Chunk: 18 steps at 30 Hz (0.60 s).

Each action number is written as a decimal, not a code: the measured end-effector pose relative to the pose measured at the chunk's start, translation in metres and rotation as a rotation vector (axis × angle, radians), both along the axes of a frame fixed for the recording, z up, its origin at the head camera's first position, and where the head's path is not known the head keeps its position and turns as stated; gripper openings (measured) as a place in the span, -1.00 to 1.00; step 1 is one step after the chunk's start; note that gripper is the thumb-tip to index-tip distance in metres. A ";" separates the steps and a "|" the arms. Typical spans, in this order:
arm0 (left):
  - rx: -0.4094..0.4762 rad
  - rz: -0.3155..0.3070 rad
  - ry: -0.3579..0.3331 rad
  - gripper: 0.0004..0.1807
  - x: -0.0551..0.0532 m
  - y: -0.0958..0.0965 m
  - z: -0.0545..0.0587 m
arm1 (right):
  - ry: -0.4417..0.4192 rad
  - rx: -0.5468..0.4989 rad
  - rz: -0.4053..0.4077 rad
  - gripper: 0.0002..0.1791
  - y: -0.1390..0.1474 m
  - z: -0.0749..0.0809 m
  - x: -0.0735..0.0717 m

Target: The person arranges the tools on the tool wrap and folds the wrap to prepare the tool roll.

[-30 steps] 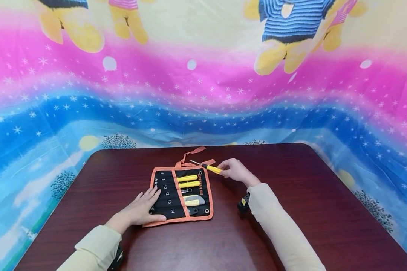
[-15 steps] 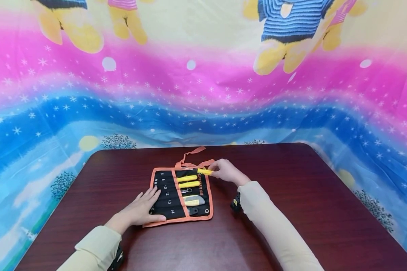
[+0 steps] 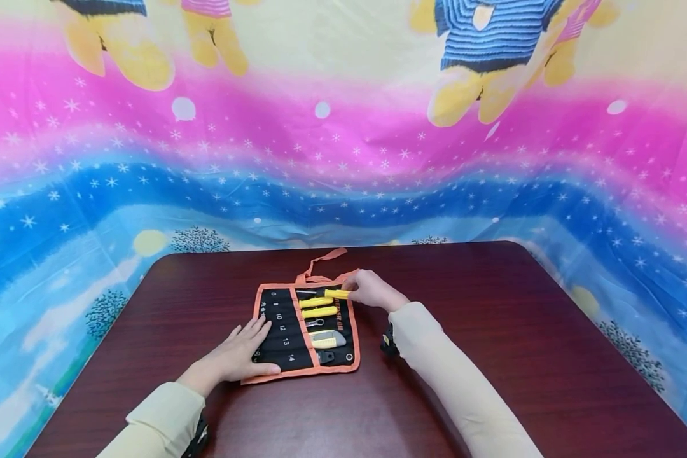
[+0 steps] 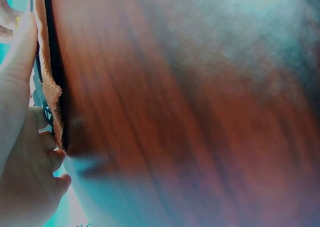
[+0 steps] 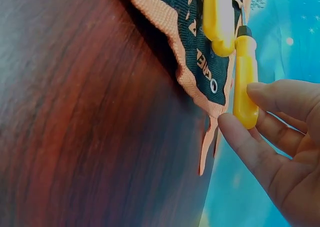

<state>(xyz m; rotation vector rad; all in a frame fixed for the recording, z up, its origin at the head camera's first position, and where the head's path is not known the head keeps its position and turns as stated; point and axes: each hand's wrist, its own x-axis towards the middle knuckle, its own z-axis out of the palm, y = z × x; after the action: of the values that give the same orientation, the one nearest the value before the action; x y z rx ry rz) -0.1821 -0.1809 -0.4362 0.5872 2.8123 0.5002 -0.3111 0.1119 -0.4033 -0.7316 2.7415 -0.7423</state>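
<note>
A black tool pouch [image 3: 277, 353] with orange trim lies unrolled on the table. My left hand [image 3: 237, 353] rests on its left edge, fingers spread and straight. My right hand [image 3: 374, 291] pinches a yellow-handled screwdriver [image 3: 336, 294] by the end of its handle. The screwdriver's metal shaft points left, its tip right at the orange pocket seam near the pouch's top. In the right wrist view, thumb and fingers hold the yellow handle [image 5: 245, 82] beside another yellow handle [image 5: 218, 22]. Below it in the pouch sit two yellow handles [image 3: 319, 312], a wrench [image 3: 316, 322] and a utility knife [image 3: 327, 338].
A black-ended tool [image 3: 326, 357] sits in the pouch's lowest pocket. Orange tie straps [image 3: 320, 259] trail behind the pouch on the dark wooden table [image 3: 464, 273]. A printed cloth [image 3: 343, 159] hangs behind the table's far edge.
My right hand has moved left with the screwdriver, from beyond the pouch's upper right corner to over the top pocket, its tip now at the seam. My left hand has stayed in place.
</note>
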 end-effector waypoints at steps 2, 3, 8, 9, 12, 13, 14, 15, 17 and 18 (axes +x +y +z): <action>-0.001 0.000 0.001 0.08 0.000 0.000 0.000 | 0.003 -0.005 0.005 -0.80 -0.003 0.001 0.000; -0.001 0.000 0.001 0.09 0.000 0.000 0.000 | 0.003 -0.010 0.010 -0.78 -0.004 0.001 0.000; 0.002 -0.001 0.002 0.09 0.000 0.000 -0.001 | -0.007 -0.043 0.026 -0.73 -0.007 0.002 0.001; 0.004 -0.002 0.001 0.09 0.000 0.000 -0.001 | -0.012 -0.045 0.023 -0.73 -0.007 0.002 0.001; 0.004 -0.003 -0.002 0.09 0.000 0.000 -0.001 | -0.018 -0.039 0.007 -0.74 -0.006 0.003 0.001; 0.004 -0.003 -0.002 0.09 0.000 0.000 -0.001 | -0.021 -0.037 0.000 -0.74 -0.006 0.003 0.001; 0.003 -0.002 -0.001 0.09 0.000 -0.001 -0.001 | -0.022 -0.034 -0.008 -0.74 -0.005 0.003 0.000; 0.002 -0.001 -0.002 0.09 0.000 -0.001 -0.001 | -0.024 -0.033 -0.014 -0.74 -0.005 0.002 0.000; -0.001 0.001 -0.003 0.09 0.000 -0.001 -0.001 | -0.030 -0.035 -0.021 -0.73 -0.004 0.002 -0.001; -0.001 0.002 -0.003 0.09 0.000 -0.001 0.000 | -0.032 -0.037 -0.025 -0.73 -0.003 0.001 -0.001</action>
<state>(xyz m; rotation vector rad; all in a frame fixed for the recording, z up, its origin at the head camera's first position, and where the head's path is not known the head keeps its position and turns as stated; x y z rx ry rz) -0.1821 -0.1819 -0.4366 0.5834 2.8100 0.5002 -0.3122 0.1088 -0.4020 -0.6888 2.7200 -0.8045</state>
